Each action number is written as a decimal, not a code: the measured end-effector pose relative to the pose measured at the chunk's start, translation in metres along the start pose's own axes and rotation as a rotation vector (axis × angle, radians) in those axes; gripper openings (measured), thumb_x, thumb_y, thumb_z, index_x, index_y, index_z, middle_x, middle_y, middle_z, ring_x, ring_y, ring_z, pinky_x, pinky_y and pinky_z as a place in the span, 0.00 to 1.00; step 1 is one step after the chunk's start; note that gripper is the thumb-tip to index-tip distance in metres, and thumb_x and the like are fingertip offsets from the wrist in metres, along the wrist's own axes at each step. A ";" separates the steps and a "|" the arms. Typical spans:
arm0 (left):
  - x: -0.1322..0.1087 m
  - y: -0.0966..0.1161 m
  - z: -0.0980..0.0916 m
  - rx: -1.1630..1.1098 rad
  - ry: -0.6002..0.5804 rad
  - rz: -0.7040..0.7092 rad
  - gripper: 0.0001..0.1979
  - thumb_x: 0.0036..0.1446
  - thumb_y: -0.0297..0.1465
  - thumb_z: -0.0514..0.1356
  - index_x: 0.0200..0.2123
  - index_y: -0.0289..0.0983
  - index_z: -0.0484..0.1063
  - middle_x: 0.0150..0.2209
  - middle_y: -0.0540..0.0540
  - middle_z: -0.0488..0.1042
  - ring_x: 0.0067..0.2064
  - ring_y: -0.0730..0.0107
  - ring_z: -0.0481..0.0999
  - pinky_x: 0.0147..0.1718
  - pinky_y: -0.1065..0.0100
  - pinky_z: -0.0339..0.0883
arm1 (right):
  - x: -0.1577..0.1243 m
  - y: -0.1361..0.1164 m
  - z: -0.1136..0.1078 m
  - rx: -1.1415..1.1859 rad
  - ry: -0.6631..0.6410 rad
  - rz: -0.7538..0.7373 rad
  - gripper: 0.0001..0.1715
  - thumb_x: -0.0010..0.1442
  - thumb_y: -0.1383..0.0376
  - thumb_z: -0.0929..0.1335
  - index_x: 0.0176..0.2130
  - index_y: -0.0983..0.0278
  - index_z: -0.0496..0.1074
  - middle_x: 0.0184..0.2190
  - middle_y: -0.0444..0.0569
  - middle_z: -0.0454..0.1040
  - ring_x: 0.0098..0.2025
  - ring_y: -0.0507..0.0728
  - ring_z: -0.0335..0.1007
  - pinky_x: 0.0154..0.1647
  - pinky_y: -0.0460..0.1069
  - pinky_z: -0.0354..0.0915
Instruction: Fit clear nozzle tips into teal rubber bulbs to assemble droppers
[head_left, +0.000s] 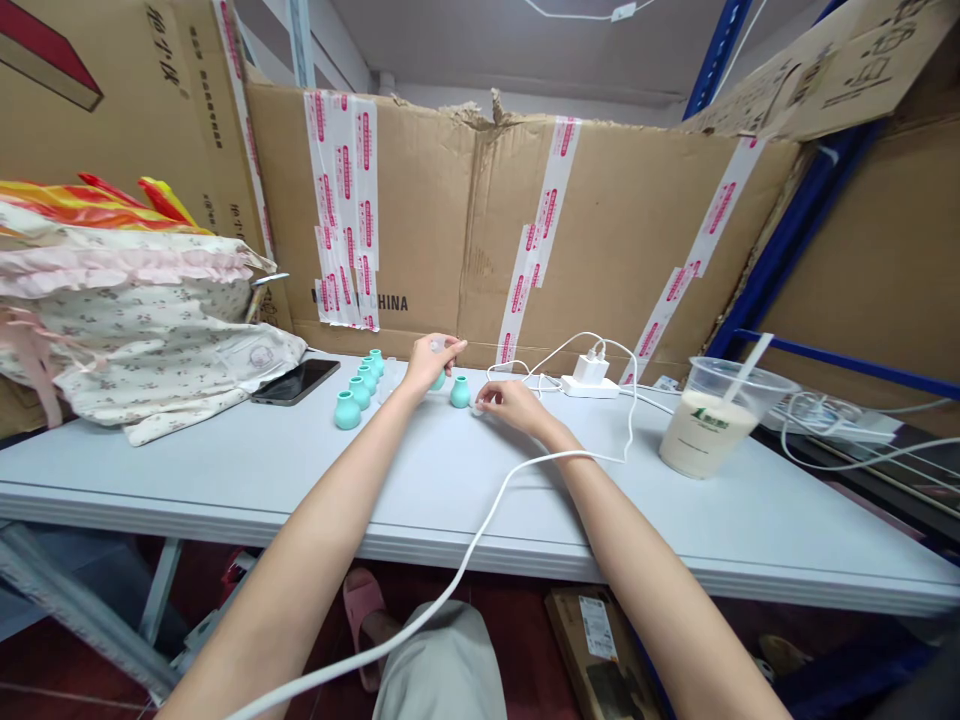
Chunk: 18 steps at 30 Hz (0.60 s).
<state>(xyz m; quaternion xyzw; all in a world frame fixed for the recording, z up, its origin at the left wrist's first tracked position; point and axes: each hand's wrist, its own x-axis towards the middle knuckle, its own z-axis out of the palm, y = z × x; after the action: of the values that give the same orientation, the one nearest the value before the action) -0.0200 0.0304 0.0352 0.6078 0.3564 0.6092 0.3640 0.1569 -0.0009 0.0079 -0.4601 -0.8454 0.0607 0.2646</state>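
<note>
On the grey table, my left hand (430, 362) is closed in a pinch on a small clear piece, just above a turquoise pot-shaped piece (439, 381) that it partly hides. Another turquoise pot-shaped piece (460, 392), with a round belly and narrow neck, stands upright between my hands. My right hand (513, 404) lies low by the tabletop, its fingertips pinching a small clear piece (477, 409). To the left, several more turquoise pot-shaped pieces (347, 411) stand in a row. Faint clear pieces (388, 380) are beside that row.
A white cable (495, 500) crosses in front of my right forearm. White charger (591, 370) and power strip are at the back. A plastic drink cup (709, 420) with straw stands right. A phone (296, 382) and floral cloth bag (135, 320) lie left; cardboard (427, 220) walls the back.
</note>
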 end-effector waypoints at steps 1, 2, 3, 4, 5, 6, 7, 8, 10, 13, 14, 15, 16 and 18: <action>0.000 0.001 0.000 -0.012 0.009 -0.001 0.14 0.43 0.36 0.63 0.30 0.31 0.68 0.13 0.56 0.63 0.14 0.81 0.61 0.15 0.76 0.58 | 0.000 0.001 0.001 0.011 -0.014 -0.012 0.06 0.52 0.66 0.67 0.31 0.64 0.74 0.28 0.45 0.74 0.29 0.49 0.65 0.30 0.44 0.55; -0.001 0.003 0.000 -0.020 0.020 -0.001 0.14 0.43 0.36 0.63 0.29 0.32 0.67 0.13 0.56 0.63 0.14 0.82 0.61 0.15 0.76 0.58 | 0.000 0.001 0.002 0.018 -0.024 -0.022 0.06 0.52 0.67 0.67 0.31 0.64 0.74 0.28 0.45 0.74 0.29 0.49 0.65 0.30 0.44 0.55; -0.001 0.004 0.000 -0.025 0.031 -0.003 0.14 0.43 0.36 0.63 0.29 0.32 0.67 0.13 0.56 0.63 0.14 0.82 0.61 0.15 0.76 0.58 | 0.001 0.002 0.003 0.018 -0.029 -0.025 0.06 0.52 0.67 0.67 0.32 0.64 0.74 0.28 0.45 0.74 0.29 0.49 0.65 0.31 0.44 0.56; -0.001 0.005 0.000 -0.029 0.038 -0.007 0.13 0.43 0.36 0.63 0.28 0.32 0.67 0.13 0.56 0.62 0.14 0.82 0.61 0.15 0.76 0.58 | 0.001 0.003 0.003 0.011 -0.029 -0.024 0.06 0.51 0.67 0.67 0.32 0.64 0.74 0.28 0.45 0.74 0.29 0.49 0.65 0.31 0.44 0.56; -0.001 0.006 0.000 -0.033 0.041 -0.012 0.13 0.43 0.36 0.63 0.28 0.32 0.67 0.13 0.57 0.62 0.14 0.82 0.61 0.15 0.76 0.58 | 0.001 0.003 0.004 -0.001 -0.026 -0.020 0.06 0.51 0.67 0.67 0.32 0.64 0.74 0.29 0.45 0.74 0.29 0.49 0.64 0.31 0.44 0.55; -0.001 0.007 0.000 -0.036 0.042 -0.015 0.13 0.43 0.35 0.63 0.27 0.32 0.67 0.13 0.57 0.62 0.14 0.82 0.61 0.15 0.76 0.57 | 0.001 0.003 0.004 -0.017 -0.020 -0.013 0.07 0.50 0.67 0.68 0.33 0.64 0.74 0.29 0.44 0.74 0.29 0.49 0.64 0.30 0.44 0.55; -0.001 0.007 0.000 -0.039 0.041 -0.016 0.12 0.44 0.35 0.63 0.27 0.32 0.67 0.13 0.57 0.62 0.14 0.82 0.60 0.15 0.76 0.57 | 0.001 0.003 0.004 -0.036 -0.012 -0.008 0.07 0.50 0.67 0.68 0.33 0.63 0.74 0.29 0.44 0.74 0.29 0.49 0.64 0.30 0.44 0.55; -0.001 0.008 0.001 -0.041 0.039 -0.015 0.12 0.44 0.35 0.63 0.27 0.32 0.67 0.13 0.57 0.61 0.14 0.82 0.60 0.15 0.76 0.57 | 0.000 0.003 0.005 -0.056 -0.001 -0.004 0.08 0.50 0.67 0.69 0.34 0.63 0.74 0.29 0.44 0.74 0.29 0.50 0.64 0.30 0.44 0.54; -0.001 0.008 0.001 -0.044 0.036 -0.015 0.11 0.44 0.34 0.63 0.27 0.32 0.67 0.13 0.57 0.61 0.14 0.82 0.60 0.15 0.76 0.57 | 0.000 0.003 0.006 -0.098 0.026 -0.003 0.09 0.49 0.67 0.69 0.35 0.62 0.73 0.30 0.43 0.74 0.29 0.50 0.64 0.29 0.44 0.53; -0.001 0.007 0.001 -0.037 0.033 -0.019 0.11 0.44 0.33 0.63 0.28 0.32 0.68 0.13 0.56 0.62 0.14 0.81 0.60 0.15 0.76 0.57 | -0.001 0.003 0.006 -0.123 0.052 -0.025 0.11 0.49 0.67 0.69 0.37 0.61 0.71 0.30 0.42 0.74 0.28 0.50 0.64 0.29 0.44 0.53; -0.001 0.007 0.001 -0.028 0.026 -0.018 0.11 0.44 0.34 0.63 0.28 0.32 0.68 0.13 0.56 0.62 0.14 0.81 0.61 0.16 0.76 0.57 | -0.001 0.003 0.005 -0.117 0.052 -0.033 0.12 0.49 0.67 0.69 0.38 0.61 0.71 0.30 0.42 0.74 0.27 0.50 0.63 0.29 0.44 0.53; -0.002 0.007 0.000 -0.014 0.016 -0.018 0.11 0.44 0.34 0.63 0.28 0.32 0.68 0.13 0.56 0.62 0.15 0.81 0.61 0.16 0.75 0.58 | -0.001 0.002 0.004 -0.106 0.057 -0.043 0.14 0.49 0.67 0.69 0.39 0.61 0.70 0.29 0.42 0.73 0.27 0.50 0.63 0.29 0.44 0.53; -0.002 0.008 0.000 0.005 0.002 -0.020 0.11 0.44 0.34 0.63 0.28 0.32 0.68 0.13 0.56 0.62 0.15 0.81 0.61 0.16 0.75 0.58 | -0.001 0.001 0.001 -0.093 0.080 -0.052 0.15 0.49 0.67 0.69 0.40 0.61 0.69 0.29 0.42 0.73 0.27 0.50 0.63 0.30 0.44 0.53; -0.004 0.009 -0.001 0.076 -0.065 -0.027 0.11 0.44 0.34 0.62 0.28 0.32 0.69 0.13 0.55 0.63 0.15 0.80 0.62 0.17 0.75 0.57 | -0.001 -0.003 -0.007 -0.072 0.201 -0.070 0.15 0.51 0.66 0.68 0.41 0.62 0.67 0.31 0.43 0.72 0.27 0.50 0.63 0.31 0.45 0.55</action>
<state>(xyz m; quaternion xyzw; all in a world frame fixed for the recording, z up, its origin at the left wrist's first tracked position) -0.0206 0.0227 0.0414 0.6356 0.3754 0.5702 0.3605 0.1591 -0.0047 0.0145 -0.4433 -0.8317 -0.0255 0.3332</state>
